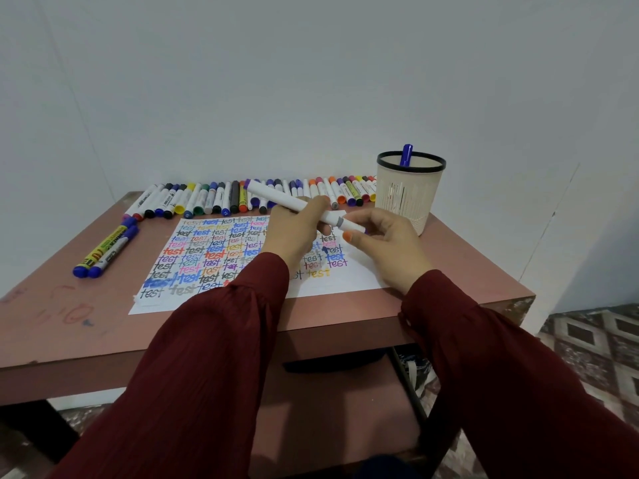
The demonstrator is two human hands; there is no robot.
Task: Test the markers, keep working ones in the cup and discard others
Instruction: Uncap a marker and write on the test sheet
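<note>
1. Step in hand, as I judge it: capping or uncapping. The cap is either about to be pulled off for a test or about to be pressed home.
2. Held slantwise above the paper (207,267) is the marker (276,196), a white barrel with a purple tail. The tail points towards the row (214,198) of markers at the back of the table (69,326).
3. Grip: the left hand (297,236) is wrapped round the middle of the barrel. The right hand (387,247) pinches the cap end between thumb and fingertips, just past a grey ring. Both are clamped on this one marker.
4. I cannot tell whether the tip is bare, because the right fingers hide it.
5. Nearly all the paper is covered with the word "test" in many colours. White is left along the near edge and at the near right corner.
6. At the back right of the table, near the right hand, stands the cup (409,202) with one blue marker (406,155) upright in it.
7. Well apart at the left lies a pair (107,248) of blue-capped markers, likely the discards, though that is a guess.
8. Next move, if uncapping: pull straight along the barrel while the left hand holds firm, then write on the white strip.
9. If capping: press the cap until it seats, then put the marker in the cup if its ink ran well, or with the pair if not.
</note>
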